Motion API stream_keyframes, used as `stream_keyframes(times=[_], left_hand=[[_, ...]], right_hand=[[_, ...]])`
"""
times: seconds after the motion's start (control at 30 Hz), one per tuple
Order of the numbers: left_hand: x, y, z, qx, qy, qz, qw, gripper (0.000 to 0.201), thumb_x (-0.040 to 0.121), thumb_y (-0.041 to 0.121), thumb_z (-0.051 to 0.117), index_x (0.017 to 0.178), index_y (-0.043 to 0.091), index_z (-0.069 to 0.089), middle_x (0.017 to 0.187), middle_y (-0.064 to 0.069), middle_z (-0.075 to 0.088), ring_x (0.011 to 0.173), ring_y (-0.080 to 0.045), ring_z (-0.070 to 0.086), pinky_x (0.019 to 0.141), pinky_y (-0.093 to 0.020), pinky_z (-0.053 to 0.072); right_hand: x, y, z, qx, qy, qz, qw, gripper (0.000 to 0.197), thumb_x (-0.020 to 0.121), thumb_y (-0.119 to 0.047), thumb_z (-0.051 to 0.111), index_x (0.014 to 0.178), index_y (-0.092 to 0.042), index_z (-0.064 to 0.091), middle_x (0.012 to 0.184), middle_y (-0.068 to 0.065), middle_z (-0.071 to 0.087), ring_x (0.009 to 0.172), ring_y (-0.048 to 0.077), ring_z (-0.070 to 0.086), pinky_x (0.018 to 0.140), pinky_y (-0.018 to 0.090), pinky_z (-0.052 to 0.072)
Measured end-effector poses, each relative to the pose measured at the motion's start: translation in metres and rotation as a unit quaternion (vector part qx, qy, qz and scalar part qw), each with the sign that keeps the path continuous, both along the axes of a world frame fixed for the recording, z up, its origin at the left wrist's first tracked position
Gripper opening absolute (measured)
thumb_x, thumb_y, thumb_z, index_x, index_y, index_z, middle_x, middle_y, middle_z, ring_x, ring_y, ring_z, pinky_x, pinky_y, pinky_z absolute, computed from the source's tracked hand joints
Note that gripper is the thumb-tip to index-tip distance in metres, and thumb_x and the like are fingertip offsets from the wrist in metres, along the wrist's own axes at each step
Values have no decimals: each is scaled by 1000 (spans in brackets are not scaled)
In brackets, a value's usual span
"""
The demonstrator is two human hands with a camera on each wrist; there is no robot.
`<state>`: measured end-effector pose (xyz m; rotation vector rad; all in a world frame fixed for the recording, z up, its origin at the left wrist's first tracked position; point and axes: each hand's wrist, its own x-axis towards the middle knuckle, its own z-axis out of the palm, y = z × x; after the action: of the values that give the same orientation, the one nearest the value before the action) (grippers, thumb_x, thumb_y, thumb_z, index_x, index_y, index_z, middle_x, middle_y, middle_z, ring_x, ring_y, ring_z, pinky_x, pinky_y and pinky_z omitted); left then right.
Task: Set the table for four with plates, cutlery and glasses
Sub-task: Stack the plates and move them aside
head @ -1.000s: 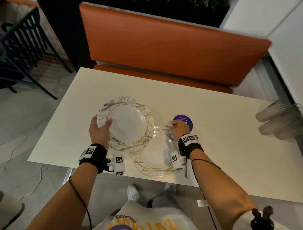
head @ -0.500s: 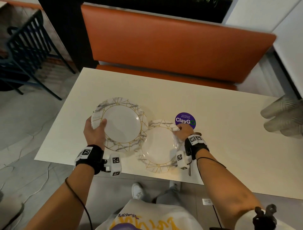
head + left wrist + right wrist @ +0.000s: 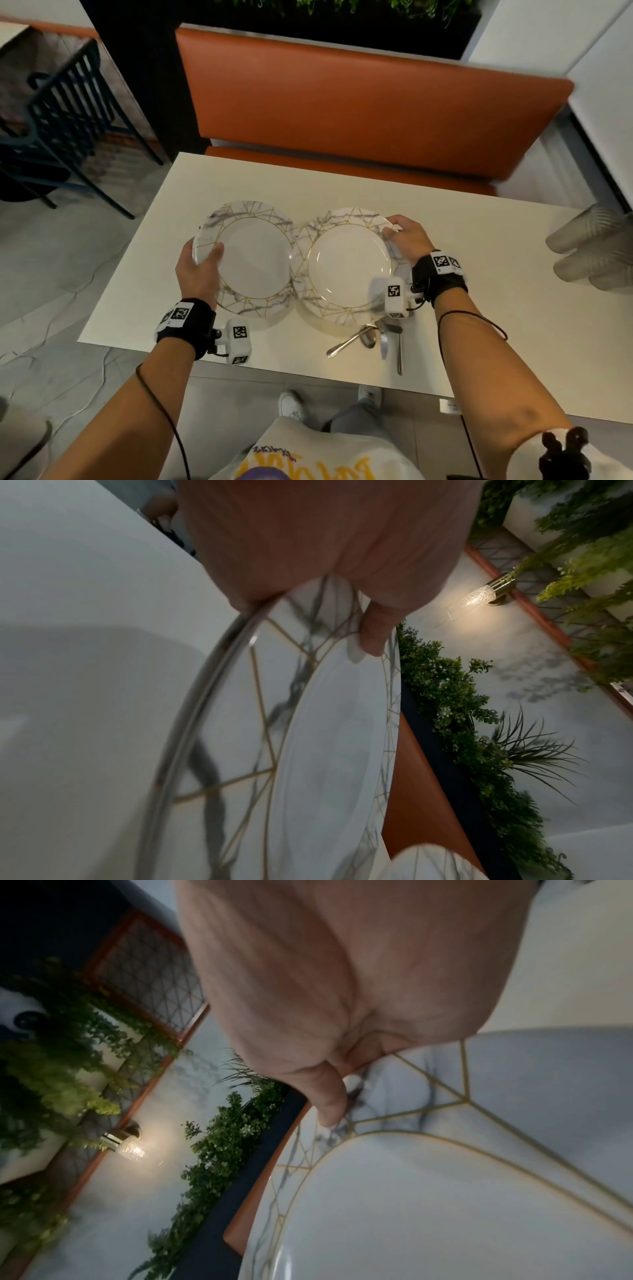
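Observation:
Two white marbled plates with gold lines sit side by side over the white table [image 3: 479, 308]. My left hand [image 3: 200, 270] grips the left plate [image 3: 253, 260] at its left rim, thumb on top [image 3: 371, 631]. My right hand [image 3: 407, 236] pinches the right plate [image 3: 347, 265] at its far right rim, and the thumb lies on the marbled border [image 3: 330, 1096]. The two rims meet or overlap slightly in the middle. Both plates seem to be held just above the table. Several pieces of cutlery [image 3: 373, 337] lie near the front edge, partly under the right plate.
Clear stacked cups [image 3: 596, 246] lie on their sides at the table's right edge. An orange bench [image 3: 359, 113] runs along the far side, with plants behind it. A dark chair [image 3: 65, 113] stands to the left on the floor.
The right plate has moved farther and to the right and now covers the purple sticker. The cutlery beneath it has come into view. The left plate stays in my left hand.

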<state>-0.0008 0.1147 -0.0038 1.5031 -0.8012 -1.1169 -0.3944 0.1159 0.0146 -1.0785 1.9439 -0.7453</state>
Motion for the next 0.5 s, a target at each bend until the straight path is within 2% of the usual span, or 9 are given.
stream_keyframes(times=[0.07, 0.13, 0.17, 0.23, 0.3, 0.37, 0.4, 0.5], left_hand=[[-8, 2, -5, 25, 38, -8, 999, 30, 95, 15, 69, 124, 22, 69, 116, 1, 76, 109, -17, 72, 94, -35, 58], [-15, 4, -6, 52, 76, -13, 996, 35, 93, 18, 69, 129, 21, 67, 121, 0, 74, 116, -22, 69, 101, -40, 54], [-20, 4, -8, 69, 88, -14, 994, 40, 93, 20, 69, 133, 23, 64, 126, 2, 72, 121, -22, 65, 106, -43, 50], [-31, 5, -8, 104, 113, -15, 988, 55, 94, 25, 69, 146, 27, 54, 137, 4, 64, 130, -21, 55, 113, -45, 41], [-43, 4, -7, 128, 128, -23, 983, 64, 92, 32, 70, 152, 29, 48, 146, 3, 57, 138, -21, 48, 117, -49, 35], [-55, 3, -7, 144, 129, -44, 980, 72, 78, 44, 73, 147, 32, 54, 149, 3, 57, 140, -23, 48, 118, -55, 34], [-60, 1, -11, 150, 135, -54, 978, 72, 73, 47, 73, 142, 31, 59, 146, 3, 60, 138, -25, 52, 116, -56, 37], [-85, -2, -13, 151, 184, -93, 967, 52, 83, 47, 63, 130, 26, 70, 130, -3, 72, 123, -28, 65, 109, -53, 47]], right_hand=[[6, 3, -6, 1, -22, -25, 999, 19, 97, -19, 56, 111, -21, 69, 117, 5, 70, 104, 26, 64, 89, 34, 53], [17, 9, -15, 10, -46, -47, 998, 18, 97, -21, 56, 110, -22, 69, 112, 6, 71, 97, 25, 66, 81, 33, 54], [23, 12, -21, 15, -49, -57, 997, 18, 97, -22, 56, 111, -22, 68, 109, 6, 71, 94, 26, 66, 79, 33, 54], [34, 19, -36, 32, -52, -77, 995, 23, 96, -26, 56, 116, -19, 65, 109, 8, 70, 98, 30, 66, 86, 40, 55], [46, 26, -45, 55, -62, -76, 994, 28, 97, -24, 52, 123, -16, 59, 111, 11, 67, 102, 33, 64, 88, 44, 54], [56, 33, -44, 73, -68, -65, 993, 34, 100, -20, 47, 134, -16, 49, 118, 12, 63, 103, 30, 61, 87, 41, 53], [57, 36, -46, 74, -74, -62, 993, 39, 101, -19, 45, 140, -17, 45, 122, 11, 61, 106, 29, 59, 92, 41, 52], [52, 44, -46, 77, -58, -36, 995, 50, 102, -17, 43, 152, -19, 36, 137, 11, 54, 121, 31, 55, 105, 43, 47]])
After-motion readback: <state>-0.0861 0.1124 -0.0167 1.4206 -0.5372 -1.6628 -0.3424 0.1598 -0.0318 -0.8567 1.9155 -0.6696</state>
